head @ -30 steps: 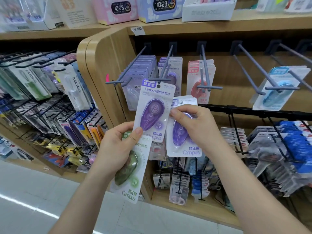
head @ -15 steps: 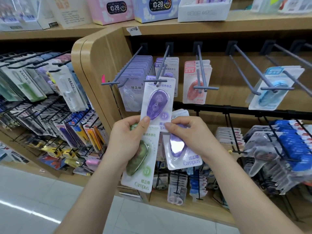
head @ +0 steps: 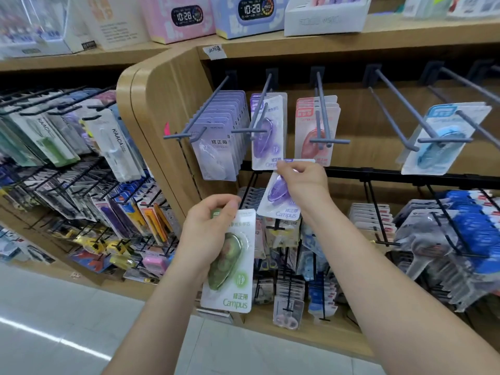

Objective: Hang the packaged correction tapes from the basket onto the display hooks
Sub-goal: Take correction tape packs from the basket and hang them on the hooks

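My left hand (head: 208,234) grips a green Campus correction tape pack (head: 230,269) low in front of the shelf. My right hand (head: 303,180) pinches the top of a purple correction tape pack (head: 281,196), just below the upper row of grey hooks. Another purple pack (head: 266,133) hangs on the second hook (head: 258,115), free of both hands. Pale lilac packs (head: 219,142) fill the hook to its left, red packs (head: 315,131) the hook to its right, and a blue pack (head: 443,139) hangs farther right. No basket is in view.
A bare grey hook (head: 392,115) sticks out between the red and blue packs. Below a black rail (head: 405,175) hang more packaged goods on black hooks. A lower rack of pens and cutters (head: 81,171) stands left. Boxed clocks (head: 186,17) sit on the top shelf.
The purple pack that both hands steered onto the second hook now hangs there alone. My left hand has dropped with the green pack; my right hand lifted its purple pack slightly.
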`<action>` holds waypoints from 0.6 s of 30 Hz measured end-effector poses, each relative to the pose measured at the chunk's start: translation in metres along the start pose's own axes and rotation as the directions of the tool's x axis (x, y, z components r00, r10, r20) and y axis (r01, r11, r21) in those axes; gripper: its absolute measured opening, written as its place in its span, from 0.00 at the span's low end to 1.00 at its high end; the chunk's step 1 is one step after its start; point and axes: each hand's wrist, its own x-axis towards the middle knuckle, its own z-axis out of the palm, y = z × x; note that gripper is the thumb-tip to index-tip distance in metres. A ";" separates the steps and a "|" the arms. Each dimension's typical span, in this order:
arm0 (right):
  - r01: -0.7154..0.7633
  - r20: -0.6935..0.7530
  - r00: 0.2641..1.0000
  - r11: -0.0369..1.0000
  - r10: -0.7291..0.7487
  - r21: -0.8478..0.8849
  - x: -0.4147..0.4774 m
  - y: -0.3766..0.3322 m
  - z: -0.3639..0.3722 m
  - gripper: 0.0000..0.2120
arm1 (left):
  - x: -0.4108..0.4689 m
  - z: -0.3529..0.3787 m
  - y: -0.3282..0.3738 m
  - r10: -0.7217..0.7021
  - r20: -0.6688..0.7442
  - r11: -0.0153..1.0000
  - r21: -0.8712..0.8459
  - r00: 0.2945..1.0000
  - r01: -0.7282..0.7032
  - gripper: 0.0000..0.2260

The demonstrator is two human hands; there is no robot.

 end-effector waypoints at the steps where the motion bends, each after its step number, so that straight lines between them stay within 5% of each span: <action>1: 0.012 -0.013 1.000 0.999 -0.013 -0.040 -0.002 0.004 -0.004 0.12 | -0.001 -0.001 -0.002 0.007 0.010 1.000 0.010 1.000 -0.007 0.08; 7: -0.034 0.075 0.997 0.993 0.025 0.113 -0.048 0.022 -0.042 0.15 | -0.012 0.003 0.000 -0.009 0.114 0.999 0.037 0.993 0.005 0.11; 11: 0.129 0.227 0.958 0.971 -0.175 0.202 -0.063 0.032 -0.050 0.17 | -0.022 0.023 0.003 0.047 0.214 0.995 0.074 0.976 -0.064 0.06; 18: 0.208 0.212 0.931 0.910 -0.296 0.358 -0.075 0.030 -0.051 0.32 | -0.027 0.029 0.010 -0.013 0.280 0.997 -0.063 0.960 0.032 0.06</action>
